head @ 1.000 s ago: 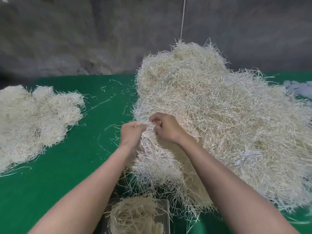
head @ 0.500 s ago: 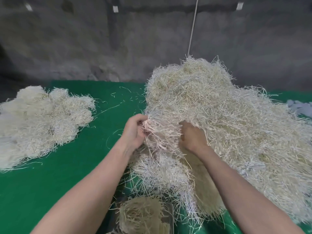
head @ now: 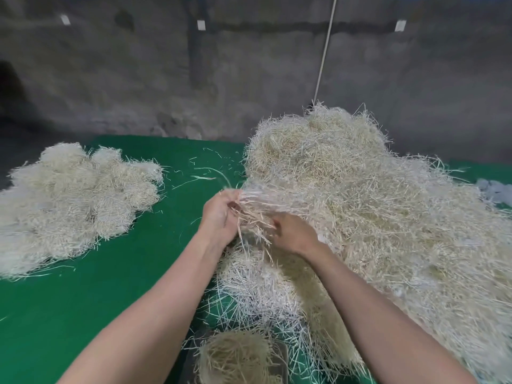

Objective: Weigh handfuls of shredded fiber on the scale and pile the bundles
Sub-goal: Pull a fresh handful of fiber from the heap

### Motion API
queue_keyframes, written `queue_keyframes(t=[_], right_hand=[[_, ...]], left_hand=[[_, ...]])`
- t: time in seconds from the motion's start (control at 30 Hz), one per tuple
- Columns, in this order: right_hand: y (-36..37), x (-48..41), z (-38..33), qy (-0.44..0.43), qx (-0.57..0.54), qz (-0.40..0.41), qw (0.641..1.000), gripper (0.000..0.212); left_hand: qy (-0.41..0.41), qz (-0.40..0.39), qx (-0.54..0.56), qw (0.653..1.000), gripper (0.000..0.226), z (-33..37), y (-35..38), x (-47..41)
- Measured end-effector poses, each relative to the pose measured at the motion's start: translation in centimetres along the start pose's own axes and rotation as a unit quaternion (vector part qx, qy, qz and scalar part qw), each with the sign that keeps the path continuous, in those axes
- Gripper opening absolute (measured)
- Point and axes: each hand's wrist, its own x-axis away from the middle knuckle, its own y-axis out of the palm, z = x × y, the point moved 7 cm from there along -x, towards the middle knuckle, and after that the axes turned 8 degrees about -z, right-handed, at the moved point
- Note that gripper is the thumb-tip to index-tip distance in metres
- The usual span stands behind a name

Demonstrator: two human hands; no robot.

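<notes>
Leftmost, a pile of pale bundles [head: 74, 200] is spread on the green table [head: 110, 300]. Near the middle, a tuft [head: 253, 209] of shredded fiber is gripped by the left hand [head: 220, 217], fingers curled round its ends. Below, at the bottom edge, a handful [head: 235, 358] is seated on the scale [head: 283, 353]. The tuft's other side is pinched by the right hand [head: 293, 234], fingers curled in. Rightward, the tuft is joined to the big heap [head: 388, 217].
</notes>
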Motion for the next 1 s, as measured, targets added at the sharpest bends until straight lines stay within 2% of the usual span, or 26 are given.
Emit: queue_keyframes(t=[0.07,0.17,0.27,0.33,0.4,0.47,0.53,0.67,0.73,0.8,0.83,0.87,0.9,0.93,0.97,1.0], right_hand=[[0.2,0.5,2.3,0.047,0.041,-0.021,0.998,0.011],[1.0,1.5,5.1,0.100,0.089,-0.036,0.990,0.010],[1.0,2.4,7.1,0.134,0.133,-0.055,0.980,0.021],[1.2,3.6,9.4,0.163,0.184,-0.115,0.963,0.026],[1.1,4.9,11.3,0.187,0.185,-0.160,0.951,0.029],[-0.1,4.8,10.1,0.176,0.169,-0.135,0.960,0.027],[-1.6,3.5,6.6,0.130,0.131,-0.088,0.979,0.026],[-3.9,2.4,1.2,0.072,0.098,-0.106,0.987,0.015],[-6.1,2.6,-0.1,0.071,0.102,-0.052,0.991,0.012],[-8.7,2.5,-2.0,0.038,0.066,0.118,0.990,0.019],[-9.3,2.4,-3.0,-0.005,0.005,0.179,0.984,0.018],[-9.2,2.1,-4.1,-0.050,-0.077,0.170,0.981,0.025],[-7.4,1.1,-4.7,-0.063,-0.152,0.083,0.983,0.052],[-4.4,0.5,-5.1,-0.048,-0.165,-0.040,0.984,0.075],[-1.1,0.2,-5.0,-0.026,-0.108,-0.141,0.984,0.081],[1.4,-0.1,-4.1,-0.003,-0.039,-0.184,0.982,0.068]], left_hand=[[0.006,0.003,0.041,0.999,0.008,0.2,-0.5,-0.2],[0.016,0.034,-0.006,0.999,0.008,0.8,-0.9,-0.3],[-0.007,0.062,0.011,0.998,0.006,0.2,-1.0,-0.2],[0.017,0.082,0.071,0.994,0.008,1.9,-2.2,-0.4],[0.052,0.109,0.085,0.989,0.010,4.3,-4.1,-0.8],[0.039,0.120,-0.003,0.992,0.009,4.9,-4.6,-0.7],[0.006,0.080,-0.092,0.993,0.015,3.3,-3.2,-0.5],[0.000,0.036,-0.193,0.981,0.009,1.7,-1.3,0.0],[0.011,0.013,-0.198,0.980,0.012,2.1,-0.7,-0.1],[0.028,0.002,-0.196,0.980,0.015,2.7,0.1,0.2],[0.041,0.000,-0.201,0.979,0.015,3.1,0.7,0.5],[0.051,-0.008,-0.216,0.975,0.017,3.5,1.2,0.7],[0.060,-0.024,-0.229,0.971,0.019,3.9,1.9,1.0],[0.065,-0.043,-0.239,0.968,0.022,4.3,2.5,1.1],[0.069,-0.060,-0.246,0.965,0.024,4.7,3.0,1.2],[0.080,-0.066,-0.268,0.958,0.023,5.2,3.0,1.0]])
